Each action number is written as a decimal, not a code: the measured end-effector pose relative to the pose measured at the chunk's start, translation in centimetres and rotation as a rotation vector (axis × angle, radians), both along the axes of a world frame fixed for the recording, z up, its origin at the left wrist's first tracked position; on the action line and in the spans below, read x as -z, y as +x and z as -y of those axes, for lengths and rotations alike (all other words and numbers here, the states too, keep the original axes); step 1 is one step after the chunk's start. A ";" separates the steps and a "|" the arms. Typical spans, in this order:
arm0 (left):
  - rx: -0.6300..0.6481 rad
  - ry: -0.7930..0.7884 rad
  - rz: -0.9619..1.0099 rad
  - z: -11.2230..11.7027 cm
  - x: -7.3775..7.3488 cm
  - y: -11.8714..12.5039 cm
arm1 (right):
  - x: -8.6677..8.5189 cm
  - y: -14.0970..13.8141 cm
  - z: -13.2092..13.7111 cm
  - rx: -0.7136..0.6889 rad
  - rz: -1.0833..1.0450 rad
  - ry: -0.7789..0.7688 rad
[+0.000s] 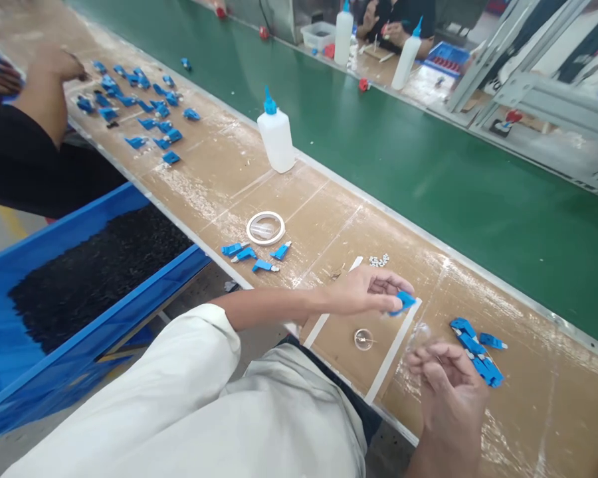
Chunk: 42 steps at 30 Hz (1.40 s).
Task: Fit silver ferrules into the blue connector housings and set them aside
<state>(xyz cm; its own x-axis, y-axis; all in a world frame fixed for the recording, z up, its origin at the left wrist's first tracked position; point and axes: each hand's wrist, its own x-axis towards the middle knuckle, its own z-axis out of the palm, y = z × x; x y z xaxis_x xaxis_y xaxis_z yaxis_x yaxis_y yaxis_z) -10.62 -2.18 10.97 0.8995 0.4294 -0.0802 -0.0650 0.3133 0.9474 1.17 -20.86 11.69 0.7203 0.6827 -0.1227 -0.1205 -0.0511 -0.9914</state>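
My left hand (359, 291) reaches over the bench from the left and pinches a small blue plastic part (403, 303) between thumb and fingers. To its right, my right hand (451, 382) is raised with curled fingers, thumb and fingertips together; whether anything tiny is in them cannot be made out. Just beyond the right hand lies a cluster of blue plastic parts (484, 358). A small round dish (363, 339) with a thin stick in it stands below my left hand. Past that hand is a little pile of small white pieces (379, 260).
A roll of tape (266, 214) lies beside several blue parts (263, 265). Behind stands a white squeeze bottle (278, 139), next to a green conveyor belt (428, 153). At left, a co-worker's hand (57, 63) is near scattered blue parts; below is a blue bin (10, 265) of black pieces.
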 end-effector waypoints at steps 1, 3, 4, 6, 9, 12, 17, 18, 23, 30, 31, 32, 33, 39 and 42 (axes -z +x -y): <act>-0.013 0.087 -0.055 -1.6 0.0 1.6 | -0.1 0.3 0.9 0.035 0.006 0.015; -0.111 0.357 -0.255 -5.4 -0.1 5.3 | 0.0 0.4 2.8 0.076 0.015 -0.006; -0.200 0.543 -0.404 -7.5 -0.2 7.3 | 0.1 0.4 3.8 0.074 0.021 -0.026; -0.316 0.779 -0.648 -11.3 -0.5 10.7 | 0.3 0.0 5.6 0.071 0.036 -0.069; -0.371 0.877 -0.758 -15.0 -0.6 13.9 | 0.8 -0.5 8.1 0.083 0.036 -0.088; -0.412 0.950 -0.828 -15.9 -0.2 15.0 | 1.5 -0.3 10.5 0.132 0.040 -0.070; -0.427 1.113 -0.713 -11.3 0.2 15.6 | 2.5 1.1 12.9 0.239 0.028 -0.104; -0.321 1.157 -0.587 -9.5 0.2 15.8 | 2.7 1.3 12.8 0.249 0.015 -0.120; 0.557 1.208 -0.046 0.0 0.9 18.0 | 2.6 1.8 11.3 0.230 0.048 -0.137; 0.649 1.310 -0.147 4.4 1.7 19.7 | 3.4 2.0 12.1 0.195 0.083 -0.123; 0.629 1.295 -0.156 4.3 1.6 19.5 | 3.6 2.1 12.4 0.203 0.080 -0.124; 0.612 1.277 -0.167 4.1 1.4 19.3 | 3.8 2.1 12.6 0.209 0.075 -0.127; 0.598 1.256 -0.178 3.9 1.2 18.9 | 3.9 2.2 12.7 0.216 0.069 -0.129; 0.545 0.638 -0.156 2.1 0.2 14.4 | 3.7 2.2 11.9 0.166 0.078 -0.094; 0.544 -0.145 -0.075 1.7 0.2 10.9 | 2.9 1.6 10.2 0.118 0.127 -0.064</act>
<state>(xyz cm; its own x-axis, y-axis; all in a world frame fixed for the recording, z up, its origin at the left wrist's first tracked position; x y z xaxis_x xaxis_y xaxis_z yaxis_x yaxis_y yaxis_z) 0.27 -3.83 10.74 0.9777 -0.1147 -0.1758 0.2078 0.4104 0.8879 2.72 -31.10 8.74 0.8077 0.5859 -0.0661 -0.0038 -0.1069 -0.9943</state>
